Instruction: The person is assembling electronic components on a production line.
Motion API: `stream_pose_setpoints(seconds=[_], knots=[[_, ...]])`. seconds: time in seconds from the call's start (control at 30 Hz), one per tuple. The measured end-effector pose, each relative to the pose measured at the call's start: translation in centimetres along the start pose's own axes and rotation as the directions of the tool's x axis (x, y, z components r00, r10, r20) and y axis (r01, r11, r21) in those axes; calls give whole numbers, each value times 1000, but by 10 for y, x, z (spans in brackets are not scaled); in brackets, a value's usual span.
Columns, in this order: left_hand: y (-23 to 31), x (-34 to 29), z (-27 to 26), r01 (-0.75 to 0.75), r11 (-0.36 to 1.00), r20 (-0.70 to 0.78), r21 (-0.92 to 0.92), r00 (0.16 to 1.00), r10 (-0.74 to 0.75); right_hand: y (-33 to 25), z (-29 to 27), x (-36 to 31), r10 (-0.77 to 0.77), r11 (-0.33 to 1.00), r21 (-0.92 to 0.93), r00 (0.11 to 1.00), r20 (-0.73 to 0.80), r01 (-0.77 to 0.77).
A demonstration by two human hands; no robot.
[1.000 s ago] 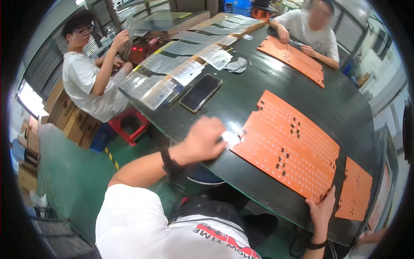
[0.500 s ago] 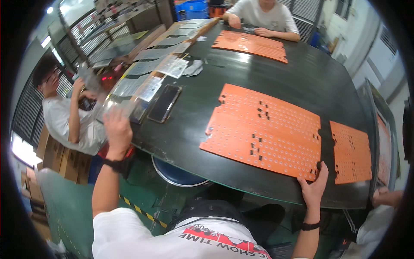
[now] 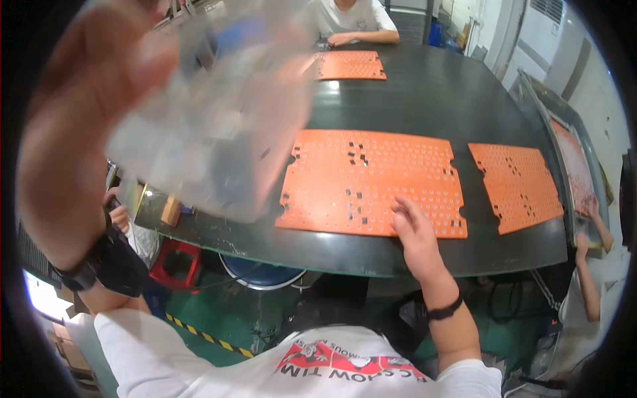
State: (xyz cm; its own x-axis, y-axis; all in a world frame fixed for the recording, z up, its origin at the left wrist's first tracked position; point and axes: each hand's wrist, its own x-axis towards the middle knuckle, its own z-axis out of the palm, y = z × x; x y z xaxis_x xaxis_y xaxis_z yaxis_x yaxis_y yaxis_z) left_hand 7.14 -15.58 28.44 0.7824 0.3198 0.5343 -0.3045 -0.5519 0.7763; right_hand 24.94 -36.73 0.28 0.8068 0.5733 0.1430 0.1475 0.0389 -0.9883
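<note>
My left hand (image 3: 83, 119), raised close and smeared by motion, grips a clear plastic sheet (image 3: 192, 126) by its edge. Its tilted, see-through surface covers much of the left side of the table. Over the near edge of an orange perforated board (image 3: 385, 179) is my right hand (image 3: 419, 242), fingers loosely apart and holding nothing; whether it touches the board I cannot tell. Rows of round holes cover that board, and several small black pieces (image 3: 356, 154) sit on it in groups.
A second orange board (image 3: 517, 186) lies to the right, a third (image 3: 352, 65) at the far side before a seated person (image 3: 358, 23). A co-worker's hands (image 3: 587, 225) are at a framed panel at right. A red stool (image 3: 176, 265) and a blue round stool (image 3: 262, 272) stand below the table edge.
My left hand has lifted the plastic sheet off the left side and brought it up close. My right hand has left the board's near right corner and moved left. The view has turned.
</note>
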Motion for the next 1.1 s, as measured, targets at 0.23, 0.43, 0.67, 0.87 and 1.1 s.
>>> stream_pose_setpoints(seconds=[0.23,0.43,0.67,0.87,1.1], knots=[[-57,11,24,-119,821,-36,-559,992,119,47,-53,28,308,663,744,935,-175,-79],[-101,-27,43,-480,876,-338,-36,831,441,-3,-77,19,172,631,729,868,-466,266],[-214,-104,94,271,921,-514,-281,768,-383,36,-130,-6,-337,941,-251,594,-730,227],[-288,-132,112,367,917,-522,155,819,-239,73,-125,-10,-304,932,-349,734,-607,98],[-291,-131,112,463,832,-535,306,806,-252,66,-120,-9,-289,905,-423,796,-532,46]])
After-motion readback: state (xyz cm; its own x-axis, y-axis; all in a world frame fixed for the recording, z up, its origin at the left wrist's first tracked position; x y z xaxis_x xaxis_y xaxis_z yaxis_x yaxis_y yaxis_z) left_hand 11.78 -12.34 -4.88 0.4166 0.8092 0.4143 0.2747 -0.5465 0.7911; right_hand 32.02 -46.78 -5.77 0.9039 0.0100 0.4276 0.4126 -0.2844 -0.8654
